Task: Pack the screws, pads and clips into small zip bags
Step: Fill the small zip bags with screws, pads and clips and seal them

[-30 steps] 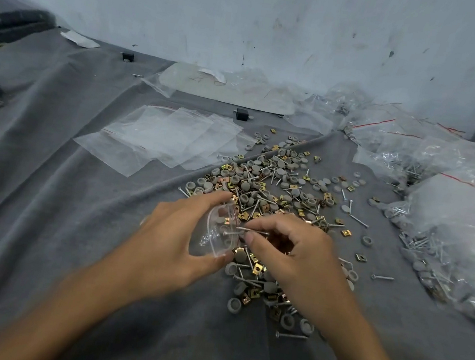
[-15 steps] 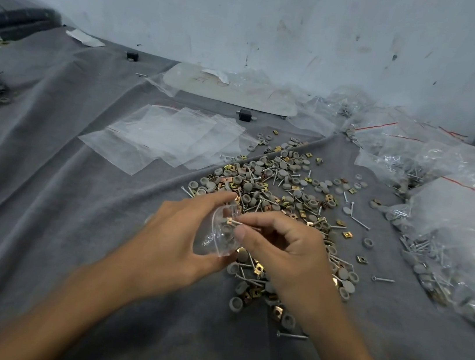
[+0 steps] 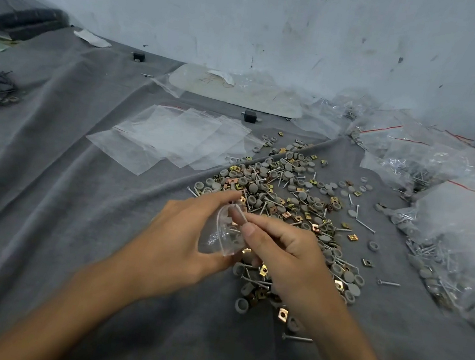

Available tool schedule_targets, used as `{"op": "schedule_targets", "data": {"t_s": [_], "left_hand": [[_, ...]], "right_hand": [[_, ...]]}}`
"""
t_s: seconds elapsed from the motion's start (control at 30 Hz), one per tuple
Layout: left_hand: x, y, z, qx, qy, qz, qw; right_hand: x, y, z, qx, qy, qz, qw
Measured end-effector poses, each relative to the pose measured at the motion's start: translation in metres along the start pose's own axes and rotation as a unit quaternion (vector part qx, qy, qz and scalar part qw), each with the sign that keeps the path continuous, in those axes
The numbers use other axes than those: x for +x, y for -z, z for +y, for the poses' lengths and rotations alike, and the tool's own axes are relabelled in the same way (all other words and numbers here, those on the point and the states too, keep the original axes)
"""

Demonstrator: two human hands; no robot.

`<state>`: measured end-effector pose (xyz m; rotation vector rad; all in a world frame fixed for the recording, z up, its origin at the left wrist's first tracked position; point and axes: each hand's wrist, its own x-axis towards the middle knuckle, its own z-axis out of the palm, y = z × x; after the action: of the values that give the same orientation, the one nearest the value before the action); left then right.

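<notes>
Now: bag (image 3: 222, 235) held up at the near edge of the pile (image 3: 290, 187) on the cloth (image 3: 72, 217).
Left hand (image 3: 178, 241) grip curled round the bag, spreading its mouth; a screw (image 3: 235, 231) lies inside. Right hand (image 3: 289, 257) fingertips drawn together at the mouth; cannot tell if they hold anything.

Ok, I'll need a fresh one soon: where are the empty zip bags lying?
In the head view the empty zip bags lie fanned flat on the grey cloth, left of the parts pile, beyond the left hand.
</notes>
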<state>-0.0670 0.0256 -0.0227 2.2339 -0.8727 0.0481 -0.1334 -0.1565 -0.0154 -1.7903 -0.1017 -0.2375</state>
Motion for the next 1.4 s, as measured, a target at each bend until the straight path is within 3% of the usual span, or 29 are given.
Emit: {"op": "schedule_targets", "data": {"t_s": [0.2, 0.4, 1.13, 1.27, 1.4], "left_hand": [[0.000, 0.000, -0.002, 0.000, 0.003, -0.006, 1.000], [-0.001, 0.000, -0.001, 0.007, 0.003, -0.008, 1.000], [-0.002, 0.001, 0.002, 0.018, -0.005, -0.002, 1.000], [-0.002, 0.002, -0.003, 0.013, 0.001, -0.004, 1.000], [-0.002, 0.002, -0.004, 0.015, 0.004, -0.001, 1.000]], "right_hand": [[-0.001, 0.007, -0.002, 0.002, 0.000, 0.036, 0.999], [-0.001, 0.007, 0.005, -0.066, -0.019, 0.016, 0.998], [0.001, 0.020, 0.004, -0.003, -0.016, -0.001, 1.000], [0.002, 0.036, 0.010, -0.165, 0.001, 0.034, 0.986], [0.003, 0.038, 0.019, -0.429, -0.013, -0.013, 0.903]]}}
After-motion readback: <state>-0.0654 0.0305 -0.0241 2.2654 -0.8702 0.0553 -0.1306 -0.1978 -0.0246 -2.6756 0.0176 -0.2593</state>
